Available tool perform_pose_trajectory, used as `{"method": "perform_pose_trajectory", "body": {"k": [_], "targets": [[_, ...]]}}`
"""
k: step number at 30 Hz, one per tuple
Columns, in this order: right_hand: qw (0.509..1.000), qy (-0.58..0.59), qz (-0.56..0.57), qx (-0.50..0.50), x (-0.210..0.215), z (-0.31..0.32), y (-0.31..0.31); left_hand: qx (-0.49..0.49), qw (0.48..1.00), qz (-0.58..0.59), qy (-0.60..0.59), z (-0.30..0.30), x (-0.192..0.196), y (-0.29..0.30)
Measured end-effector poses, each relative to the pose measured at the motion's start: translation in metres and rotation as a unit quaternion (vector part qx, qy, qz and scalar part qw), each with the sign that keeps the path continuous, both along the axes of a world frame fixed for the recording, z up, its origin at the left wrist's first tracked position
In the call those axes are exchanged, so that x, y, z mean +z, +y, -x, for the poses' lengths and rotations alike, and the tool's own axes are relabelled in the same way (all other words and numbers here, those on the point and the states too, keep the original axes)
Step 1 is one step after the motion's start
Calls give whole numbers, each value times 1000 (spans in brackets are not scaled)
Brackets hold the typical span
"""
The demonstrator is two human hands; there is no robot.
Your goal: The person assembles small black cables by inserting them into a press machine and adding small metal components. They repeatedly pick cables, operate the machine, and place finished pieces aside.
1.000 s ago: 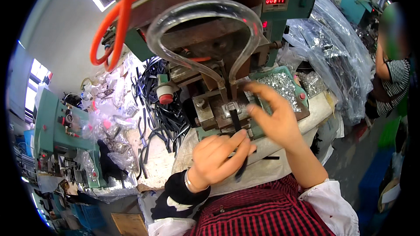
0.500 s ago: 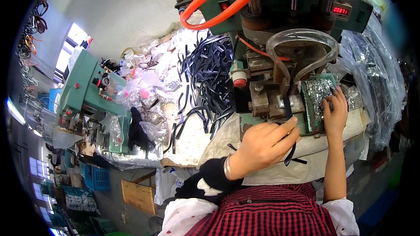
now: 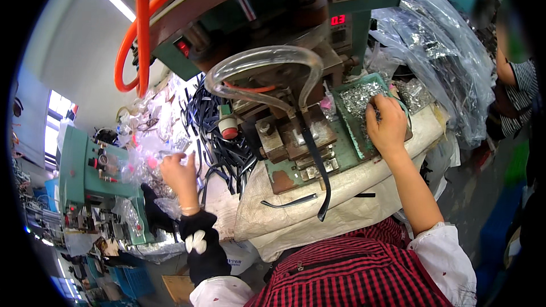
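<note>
Right grip: right hand (image 3: pixel 388 127) palm-down in the green tray (image 3: pixel 348 125), fingers curled into the heap of small silvery metal parts (image 3: pixel 362 94); whether anything is pinched between fingertips cannot be told, knuckles hide them.
Right arm: bare forearm runs up from the lower right, white cuff pushed back near the elbow, wrist bent slightly toward the press.
Left grip: left hand (image 3: pixel 180 173) reaching out to the left, fingers loosely bent over the clear plastic bags (image 3: pixel 142 162) beside the pile of black strips (image 3: pixel 219 136); fingertips touch the bags or a strip, which one cannot be told.
Left arm: stretched away from the body, black sleeve cover over the forearm, thin bracelet at the wrist.
Tray: shallow, green, set at the right side of the press base, holding the silvery parts, mostly at its far end.
Press: green machine (image 3: pixel 273 34) directly ahead, clear bent tube (image 3: pixel 267 65) looped in front, orange hose (image 3: pixel 136 34) above left, red digit display on top.
Black strip at die: one long black strip (image 3: pixel 315 165) lies from the die block down over the front edge of the bench (image 3: pixel 352 187), tip hanging free.
Bench cover: pale cloth or sack, creased, under the press base.
Right background: large clear bags (image 3: pixel 443 68) with more silvery parts; another person's striped sleeve at the far right edge.
Left background: second green machine (image 3: pixel 91 176).
</note>
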State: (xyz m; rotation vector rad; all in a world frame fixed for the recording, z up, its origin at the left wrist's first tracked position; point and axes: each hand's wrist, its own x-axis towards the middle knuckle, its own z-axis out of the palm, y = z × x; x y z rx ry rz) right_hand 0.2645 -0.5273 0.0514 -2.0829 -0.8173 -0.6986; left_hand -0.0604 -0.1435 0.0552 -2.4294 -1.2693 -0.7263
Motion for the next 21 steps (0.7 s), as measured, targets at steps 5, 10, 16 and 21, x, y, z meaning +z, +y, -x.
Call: {"method": "perform_pose_trajectory", "body": {"k": [5, 10, 16, 21], "targets": [[975, 160, -152, 9, -9, 6, -12, 142, 985, 86, 52, -4, -86, 31], [836, 381, -385, 89, -24, 4, -28, 105, 989, 98, 23, -8, -87, 27], [865, 383, -306, 108, -3, 14, 21, 53, 958, 281, -1, 1, -72, 45], [876, 354, -262, 197, 42, 41, 37, -33, 905, 356, -233, 2, -56, 28]]}}
